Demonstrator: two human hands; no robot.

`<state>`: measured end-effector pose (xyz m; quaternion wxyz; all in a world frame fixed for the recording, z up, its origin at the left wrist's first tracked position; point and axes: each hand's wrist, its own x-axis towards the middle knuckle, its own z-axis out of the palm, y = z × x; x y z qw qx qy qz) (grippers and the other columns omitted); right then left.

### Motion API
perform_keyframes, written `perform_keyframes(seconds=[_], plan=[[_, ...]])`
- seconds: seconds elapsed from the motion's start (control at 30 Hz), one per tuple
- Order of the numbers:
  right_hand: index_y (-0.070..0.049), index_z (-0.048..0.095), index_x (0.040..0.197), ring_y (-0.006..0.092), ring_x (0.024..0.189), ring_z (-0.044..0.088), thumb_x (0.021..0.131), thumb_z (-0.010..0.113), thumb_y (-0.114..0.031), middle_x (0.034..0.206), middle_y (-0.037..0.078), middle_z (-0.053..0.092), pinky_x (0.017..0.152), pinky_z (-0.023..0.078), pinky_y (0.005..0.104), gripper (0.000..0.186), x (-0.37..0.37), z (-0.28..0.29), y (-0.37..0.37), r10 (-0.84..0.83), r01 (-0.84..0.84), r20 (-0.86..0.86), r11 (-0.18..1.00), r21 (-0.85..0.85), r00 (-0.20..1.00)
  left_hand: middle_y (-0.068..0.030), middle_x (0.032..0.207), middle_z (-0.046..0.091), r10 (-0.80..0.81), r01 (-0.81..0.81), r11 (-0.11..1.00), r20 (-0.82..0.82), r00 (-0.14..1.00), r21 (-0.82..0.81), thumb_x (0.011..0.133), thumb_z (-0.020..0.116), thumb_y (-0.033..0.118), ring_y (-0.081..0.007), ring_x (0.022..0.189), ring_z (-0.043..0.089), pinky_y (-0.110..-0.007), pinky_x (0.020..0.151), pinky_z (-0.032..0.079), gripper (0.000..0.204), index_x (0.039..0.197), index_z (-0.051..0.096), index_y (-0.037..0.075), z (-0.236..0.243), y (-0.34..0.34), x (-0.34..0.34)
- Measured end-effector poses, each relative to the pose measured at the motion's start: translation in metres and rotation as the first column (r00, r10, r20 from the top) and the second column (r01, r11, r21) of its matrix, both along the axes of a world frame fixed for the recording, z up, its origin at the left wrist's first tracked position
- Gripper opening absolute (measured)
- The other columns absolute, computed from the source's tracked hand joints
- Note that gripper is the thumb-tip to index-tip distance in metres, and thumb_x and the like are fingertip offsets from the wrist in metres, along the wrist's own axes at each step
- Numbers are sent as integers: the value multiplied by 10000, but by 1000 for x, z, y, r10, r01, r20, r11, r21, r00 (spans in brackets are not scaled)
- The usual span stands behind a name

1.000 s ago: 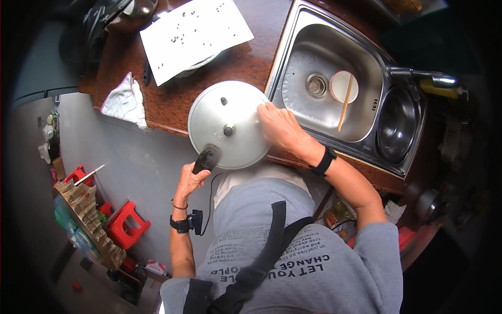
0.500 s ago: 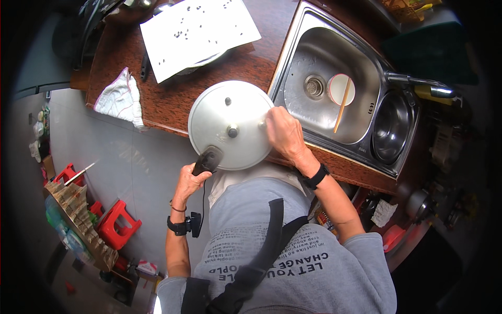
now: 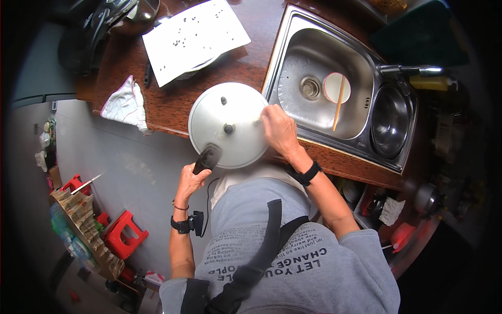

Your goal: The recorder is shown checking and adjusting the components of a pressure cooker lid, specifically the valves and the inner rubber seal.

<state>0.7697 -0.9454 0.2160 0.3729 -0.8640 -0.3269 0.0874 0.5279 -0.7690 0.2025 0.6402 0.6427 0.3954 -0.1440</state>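
A round, silver pressure cooker lid (image 3: 235, 104) with two small dark knobs on top overlaps the front edge of the counter, close to my body. My left hand (image 3: 191, 179) is closed round the black handle (image 3: 207, 158) at its near left. Over the lid's right rim, my right hand (image 3: 280, 130) is curled with its fingertips on the top surface. Blur and the hand itself hide whether something small is pinched there. Whether a pot sits under the lid is hidden too.
A white sheet with dark specks (image 3: 193, 36) lies over a plate at the back left, near a white cloth (image 3: 125, 107). On the right, a steel sink (image 3: 293, 73) holds a bowl (image 3: 332, 88) and chopsticks (image 3: 339, 107). Red stools (image 3: 124, 235) stand at the lower left.
The whole view has shifted slightly. Both hands stay on the lid, and the fingertips of my right hand have moved a little along its right rim.
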Motion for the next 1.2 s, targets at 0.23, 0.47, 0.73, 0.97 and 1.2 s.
perform_keyframes(seconds=[0.23, 0.47, 0.73, 0.97, 1.2], plan=[[-56, 538, 864, 364, 701, 575, 840, 551, -81, 786, 129, 560, 591, 455, 442, 37, 10, 1, -6, 130, -127, -34, 988, 93, 991, -3, 496, 493, -13, 13, 999, 14, 1000, 31, 777, 630, 223, -72, 391, 438, -226, 365, 338, 241, 649, 516, 53, 3, -2, 3], [-5, 530, 792, 349, 711, 596, 754, 550, -15, 724, 172, 568, 580, 466, 440, 44, 37, 7, 3, 462, -451, 83, 884, -123, 883, 16, 501, 484, -47, 47, 999, 20, 999, -6, 767, 725, 340, -58, 404, 442, -212, 368, 346, 344, 708, 535, 60, -3, 6, -2], [20, 443, 844, 412, 660, 547, 760, 530, -43, 841, 223, 520, 558, 449, 478, 136, 34, 4, 2, 577, -557, 32, 800, -222, 816, 16, 501, 483, -54, 53, 998, -18, 998, -25, 753, 735, 340, -58, 406, 442, -215, 368, 344, 349, 714, 534, 58, -3, 8, -3], [14, 452, 842, 381, 590, 582, 719, 531, 10, 783, 205, 529, 509, 485, 448, 146, 22, 9, 4, 359, -342, 85, 925, -165, 930, 18, 503, 479, -24, 23, 998, -17, 1000, -52, 742, 745, 340, -57, 411, 450, -215, 371, 351, 354, 723, 542, 51, 0, 3, 0], [12, 449, 845, 398, 587, 586, 716, 538, 9, 788, 213, 532, 521, 483, 477, 156, 2, 1, 11, 99, -83, 75, 977, -195, 992, 20, 504, 480, -14, 15, 999, 20, 1000, -46, 737, 751, 366, -54, 405, 447, -210, 366, 347, 378, 720, 543, 50, -3, 2, 0]])
